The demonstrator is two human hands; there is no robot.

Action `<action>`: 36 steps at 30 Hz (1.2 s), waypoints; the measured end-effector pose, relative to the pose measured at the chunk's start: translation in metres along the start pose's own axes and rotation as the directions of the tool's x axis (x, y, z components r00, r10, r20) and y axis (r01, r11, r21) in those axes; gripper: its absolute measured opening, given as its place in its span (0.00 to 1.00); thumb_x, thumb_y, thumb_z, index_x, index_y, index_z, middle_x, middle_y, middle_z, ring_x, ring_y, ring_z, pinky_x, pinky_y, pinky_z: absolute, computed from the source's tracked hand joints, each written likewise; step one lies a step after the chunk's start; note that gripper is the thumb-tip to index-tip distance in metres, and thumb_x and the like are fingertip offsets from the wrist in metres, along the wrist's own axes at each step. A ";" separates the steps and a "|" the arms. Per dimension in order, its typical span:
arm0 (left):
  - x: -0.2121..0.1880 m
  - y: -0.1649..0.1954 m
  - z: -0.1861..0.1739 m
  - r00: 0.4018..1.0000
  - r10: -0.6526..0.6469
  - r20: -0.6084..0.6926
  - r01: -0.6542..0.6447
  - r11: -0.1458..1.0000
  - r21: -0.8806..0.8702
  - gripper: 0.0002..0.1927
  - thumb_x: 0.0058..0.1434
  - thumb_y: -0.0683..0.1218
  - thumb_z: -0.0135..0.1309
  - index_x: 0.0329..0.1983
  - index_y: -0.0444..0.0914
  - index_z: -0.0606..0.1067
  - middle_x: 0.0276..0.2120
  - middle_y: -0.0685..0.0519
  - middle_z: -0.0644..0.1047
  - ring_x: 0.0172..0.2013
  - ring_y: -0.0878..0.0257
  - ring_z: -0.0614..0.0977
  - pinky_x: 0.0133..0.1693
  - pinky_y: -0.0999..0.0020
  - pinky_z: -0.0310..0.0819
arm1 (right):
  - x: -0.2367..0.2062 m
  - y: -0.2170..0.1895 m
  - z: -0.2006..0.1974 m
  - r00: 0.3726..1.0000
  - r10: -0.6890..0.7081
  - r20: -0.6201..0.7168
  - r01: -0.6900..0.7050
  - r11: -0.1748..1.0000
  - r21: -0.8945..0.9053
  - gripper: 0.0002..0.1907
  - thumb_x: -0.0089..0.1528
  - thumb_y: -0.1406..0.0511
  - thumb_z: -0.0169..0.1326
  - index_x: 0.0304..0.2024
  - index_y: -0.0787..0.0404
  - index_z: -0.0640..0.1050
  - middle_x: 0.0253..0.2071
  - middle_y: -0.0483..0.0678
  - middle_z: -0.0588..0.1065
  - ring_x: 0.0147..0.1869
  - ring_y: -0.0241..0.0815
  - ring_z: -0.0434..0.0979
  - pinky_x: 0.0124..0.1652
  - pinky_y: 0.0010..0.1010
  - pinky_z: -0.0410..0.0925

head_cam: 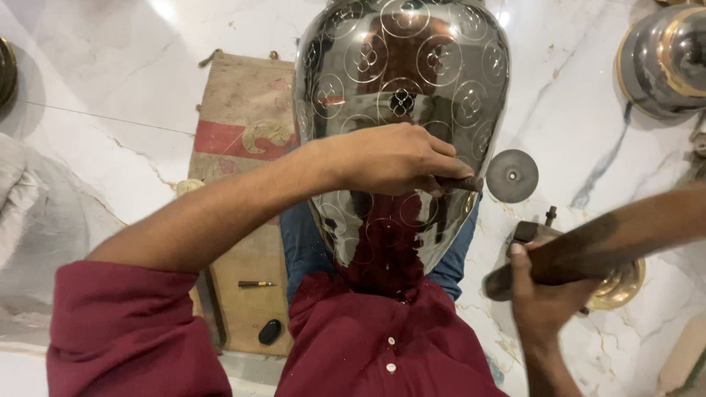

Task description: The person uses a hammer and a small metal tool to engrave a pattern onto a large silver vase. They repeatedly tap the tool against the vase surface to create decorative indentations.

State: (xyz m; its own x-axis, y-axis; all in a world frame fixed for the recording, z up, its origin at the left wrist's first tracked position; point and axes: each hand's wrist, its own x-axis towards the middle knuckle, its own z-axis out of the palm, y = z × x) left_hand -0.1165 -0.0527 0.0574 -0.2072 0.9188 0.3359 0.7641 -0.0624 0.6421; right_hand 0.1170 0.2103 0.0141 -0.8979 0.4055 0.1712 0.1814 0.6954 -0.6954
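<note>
At the bottom of the frame, nearest the camera, a maroon shirt [368, 345] fills the lower centre, and the big polished metal vase [401, 110] lies propped against the person's lap, its narrow end toward the body and its wide shoulder reaching the top centre of the frame, seemingly so that the patterned side faces up for working. At lower right the right hand [540, 294] is closed tight around the dark wooden handle of a mallet [588, 246], which is blurred and slants up toward the right edge. In the middle of the frame the left hand [397, 158] rests on the vase's curved flank, fingers curled shut on a slim dark punch [460, 184] whose tip I cannot see clearly; the hand bearing on the metal likely steadies the tool. Just right of it a small round metal disc [512, 175] lies on the white marble floor [110, 88]. Left of the vase a worn woven mat [246, 125] carries a pen-like tool [257, 284] and a small black oval object [270, 331]. At upper right another metal vessel [665, 62] stands apart.
</note>
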 end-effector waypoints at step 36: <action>0.049 -0.009 -0.024 0.933 -0.358 -0.040 0.358 0.934 0.013 0.28 0.65 0.43 0.59 0.68 0.43 0.67 0.44 0.52 0.80 0.45 0.58 0.84 0.51 0.56 0.81 | 0.093 0.007 -0.031 0.958 0.056 0.283 -0.017 0.990 -0.137 0.47 0.58 0.64 0.65 0.76 0.49 0.58 0.44 0.57 0.80 0.43 0.53 0.82 0.45 0.42 0.73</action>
State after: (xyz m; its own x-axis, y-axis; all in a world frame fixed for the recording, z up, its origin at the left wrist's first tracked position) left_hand -0.1476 -0.0163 0.0848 -0.4908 0.8642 0.1112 0.6470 0.2760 0.7108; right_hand 0.0478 0.2716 0.0466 -0.9631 0.2594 -0.0721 0.2501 0.7632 -0.5958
